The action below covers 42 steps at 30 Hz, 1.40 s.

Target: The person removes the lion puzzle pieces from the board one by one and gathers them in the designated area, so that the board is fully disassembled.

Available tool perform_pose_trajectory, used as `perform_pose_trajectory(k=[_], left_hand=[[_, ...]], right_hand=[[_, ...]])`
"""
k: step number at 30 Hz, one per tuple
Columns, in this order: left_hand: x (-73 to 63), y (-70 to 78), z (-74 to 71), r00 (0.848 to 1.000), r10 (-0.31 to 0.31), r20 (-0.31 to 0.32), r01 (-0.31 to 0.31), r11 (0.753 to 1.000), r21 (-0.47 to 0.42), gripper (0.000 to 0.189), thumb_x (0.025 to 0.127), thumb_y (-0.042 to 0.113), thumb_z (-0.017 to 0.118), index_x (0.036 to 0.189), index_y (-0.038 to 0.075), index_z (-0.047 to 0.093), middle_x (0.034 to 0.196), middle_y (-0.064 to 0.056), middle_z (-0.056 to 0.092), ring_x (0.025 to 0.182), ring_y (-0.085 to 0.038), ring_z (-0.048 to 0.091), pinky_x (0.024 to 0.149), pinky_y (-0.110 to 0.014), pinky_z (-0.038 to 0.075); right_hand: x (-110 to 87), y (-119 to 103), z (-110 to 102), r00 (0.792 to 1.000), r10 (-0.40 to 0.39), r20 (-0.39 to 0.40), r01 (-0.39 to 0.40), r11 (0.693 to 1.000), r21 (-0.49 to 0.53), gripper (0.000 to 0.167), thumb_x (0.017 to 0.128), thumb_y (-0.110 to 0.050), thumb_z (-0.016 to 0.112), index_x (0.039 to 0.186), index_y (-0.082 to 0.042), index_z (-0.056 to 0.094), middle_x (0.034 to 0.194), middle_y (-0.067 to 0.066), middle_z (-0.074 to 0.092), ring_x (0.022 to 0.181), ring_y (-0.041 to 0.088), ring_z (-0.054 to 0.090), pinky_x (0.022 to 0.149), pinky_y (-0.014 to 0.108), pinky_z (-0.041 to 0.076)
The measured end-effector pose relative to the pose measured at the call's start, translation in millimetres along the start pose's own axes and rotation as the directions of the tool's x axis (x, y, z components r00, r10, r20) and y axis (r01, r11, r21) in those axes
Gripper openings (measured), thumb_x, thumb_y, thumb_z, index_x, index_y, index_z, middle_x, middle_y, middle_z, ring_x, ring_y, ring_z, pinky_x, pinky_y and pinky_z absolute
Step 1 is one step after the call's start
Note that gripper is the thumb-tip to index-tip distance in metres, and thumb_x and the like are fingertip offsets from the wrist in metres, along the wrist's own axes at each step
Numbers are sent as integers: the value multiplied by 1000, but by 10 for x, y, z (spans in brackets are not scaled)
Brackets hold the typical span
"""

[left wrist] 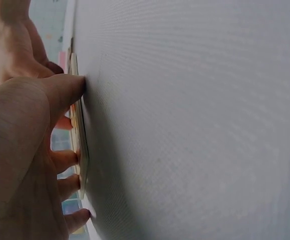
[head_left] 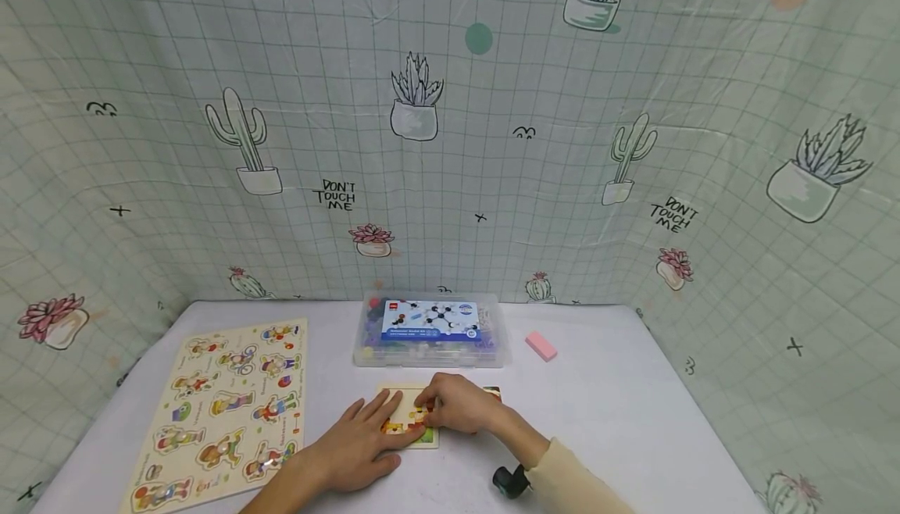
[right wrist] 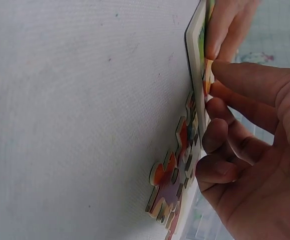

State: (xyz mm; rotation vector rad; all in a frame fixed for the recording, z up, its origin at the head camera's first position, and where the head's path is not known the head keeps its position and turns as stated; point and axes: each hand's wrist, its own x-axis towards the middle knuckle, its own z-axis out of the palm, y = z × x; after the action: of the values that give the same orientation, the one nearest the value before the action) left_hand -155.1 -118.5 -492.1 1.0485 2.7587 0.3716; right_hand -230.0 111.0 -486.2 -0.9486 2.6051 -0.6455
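A small wooden jigsaw board (head_left: 406, 411) with a partly filled picture lies on the table between both hands. My left hand (head_left: 351, 447) rests on its left side with fingers spread, the fingertips on the board and its near edge. From the right, my right hand (head_left: 458, 405) pinches a yellow-orange puzzle piece (right wrist: 208, 75) between thumb and forefinger, right at the board's surface. Its other fingers are curled. Several interlocking loose puzzle pieces (right wrist: 170, 182) lie beside the board under the right hand, mostly hidden by it in the head view.
At the left lies a large wooden board with figures of children (head_left: 228, 405). Behind the hands stands a clear plastic box with a molecular model kit label (head_left: 432, 330). A pink block (head_left: 541, 345) lies at the right. A black object (head_left: 509, 482) sits by the right sleeve.
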Motion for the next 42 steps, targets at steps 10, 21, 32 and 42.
perform_pose_trajectory(k=[10, 21, 32, 42], left_hand=[[0, -10, 10, 1000, 7, -6, -7, 1000, 3, 47, 102, 40, 51, 149, 43, 47, 162, -19, 30, 150, -40, 24, 110, -66, 30], [1, -33, 38, 1000, 12, -12, -12, 1000, 8, 47, 103, 41, 51, 150, 43, 46, 162, -19, 30, 150, -41, 25, 110, -66, 30], [-4, -9, 2, 1000, 12, -5, -12, 1000, 1, 48, 103, 39, 51, 150, 43, 46, 162, -19, 30, 150, -41, 24, 110, -66, 30], [2, -9, 2, 1000, 13, -4, -13, 1000, 3, 48, 103, 40, 51, 150, 43, 46, 162, -19, 30, 150, -41, 24, 110, -66, 30]], right_hand=[[-6, -3, 15, 1000, -3, -9, 3, 1000, -11, 24, 88, -20, 76, 112, -15, 78, 89, -12, 59, 79, 1, 51, 71, 19, 44], [-17, -19, 15, 999, 12, -36, -12, 1000, 4, 18, 89, -21, 75, 107, -19, 77, 91, -12, 58, 81, 3, 51, 73, 21, 44], [-28, -51, 7, 997, 34, -65, -27, 993, 115, 11, 90, -13, 72, 97, -21, 70, 81, -16, 61, 68, 1, 54, 63, 20, 46], [-38, -67, -13, 998, 9, -68, 0, 991, 133, 11, 93, -10, 69, 97, -21, 68, 80, -15, 61, 70, -1, 55, 64, 19, 47]])
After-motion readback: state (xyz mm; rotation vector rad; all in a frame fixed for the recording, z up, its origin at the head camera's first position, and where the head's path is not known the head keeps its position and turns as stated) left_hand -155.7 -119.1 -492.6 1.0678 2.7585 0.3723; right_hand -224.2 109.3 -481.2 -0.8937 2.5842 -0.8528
